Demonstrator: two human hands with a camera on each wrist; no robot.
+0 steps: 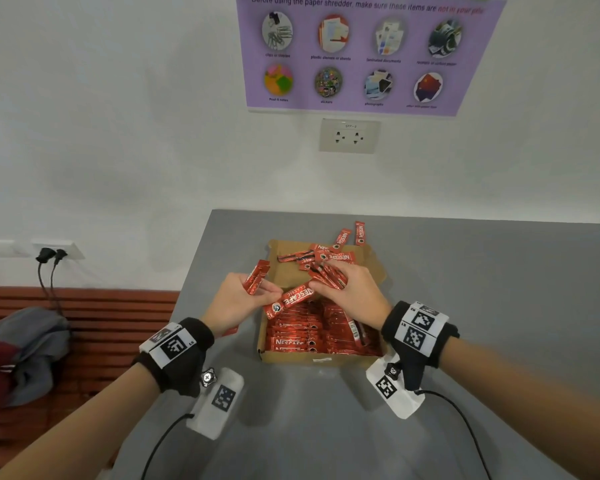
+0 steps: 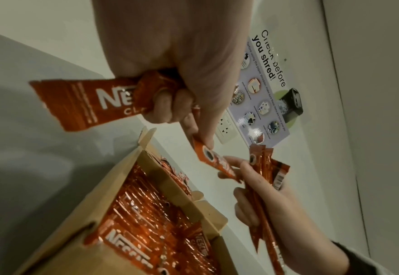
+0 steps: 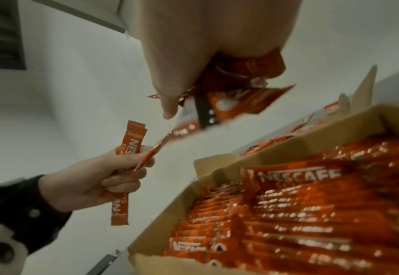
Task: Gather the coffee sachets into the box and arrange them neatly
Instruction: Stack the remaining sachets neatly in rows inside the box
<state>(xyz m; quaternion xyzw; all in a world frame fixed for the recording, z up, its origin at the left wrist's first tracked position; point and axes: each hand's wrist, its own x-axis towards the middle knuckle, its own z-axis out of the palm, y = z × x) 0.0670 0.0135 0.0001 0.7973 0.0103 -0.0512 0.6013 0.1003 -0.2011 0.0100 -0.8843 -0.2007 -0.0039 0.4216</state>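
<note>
The Nescafé Classic sachets (image 1: 293, 298) look light, thin and slick — foil sticks that bend and slide, best pinched mid-length or squared up as a bundle. The left hand (image 1: 237, 303) grips a few, its fingers also pinching one sachet's end; the right hand (image 1: 352, 289) clutches a bunch. Most lie in rows inside the cardboard box (image 1: 293, 358) on the grey surface (image 1: 499, 306) — several strewn at its far end.

A white wall (image 1: 118, 116) carries a purple shredder poster (image 1: 368, 53) at one o'clock above a socket (image 1: 349, 136), behind the grey table (image 1: 499, 289); a red-brown slatted bench (image 1: 94, 327) sits at eight o'clock.
</note>
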